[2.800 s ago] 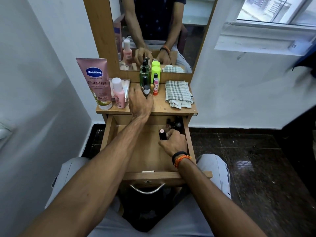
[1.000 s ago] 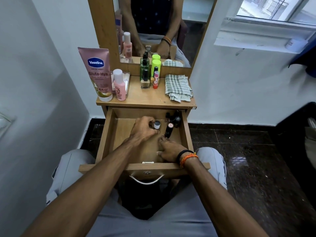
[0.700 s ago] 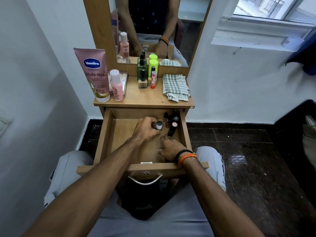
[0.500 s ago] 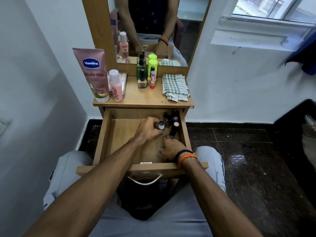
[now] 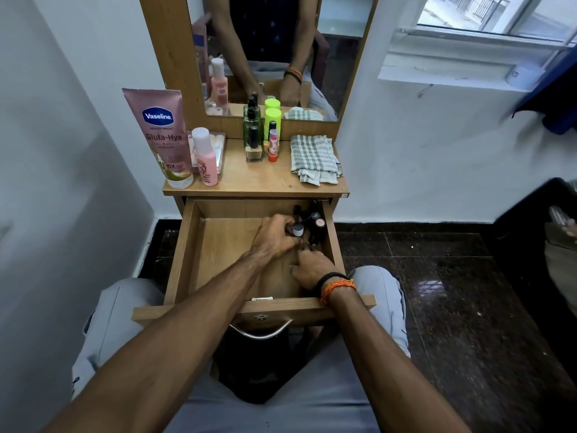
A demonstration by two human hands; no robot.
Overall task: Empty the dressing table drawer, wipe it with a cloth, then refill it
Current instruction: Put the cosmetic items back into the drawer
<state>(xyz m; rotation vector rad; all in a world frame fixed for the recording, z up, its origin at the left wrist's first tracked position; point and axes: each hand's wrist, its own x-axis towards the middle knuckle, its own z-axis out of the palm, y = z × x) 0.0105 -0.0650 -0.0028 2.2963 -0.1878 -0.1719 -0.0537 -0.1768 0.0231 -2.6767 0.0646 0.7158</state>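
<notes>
The wooden drawer (image 5: 218,245) of the dressing table is pulled out over my lap. A cluster of dark lipsticks (image 5: 316,220) lies in its back right corner. My left hand (image 5: 274,237) reaches into the drawer, its fingers curled round a small silver-capped tube (image 5: 298,229) beside that cluster. My right hand (image 5: 312,267), with black and orange wristbands, rests on the drawer floor just behind the lipsticks, holding nothing. A folded checked cloth (image 5: 312,157) lies on the right of the tabletop (image 5: 249,182).
On the tabletop stand a pink Vaseline tube (image 5: 162,135), a pink bottle (image 5: 204,157) by a clear tray (image 5: 220,142), a green bottle (image 5: 251,126), a neon-capped bottle (image 5: 272,118), a nail polish (image 5: 253,150) and a lip balm (image 5: 273,146). A mirror (image 5: 274,51) rises behind. White walls flank the table.
My left hand came down from the tabletop into the drawer and closed on the silver-capped tube. My right hand let go of the lipstick it held and now rests on the drawer floor.
</notes>
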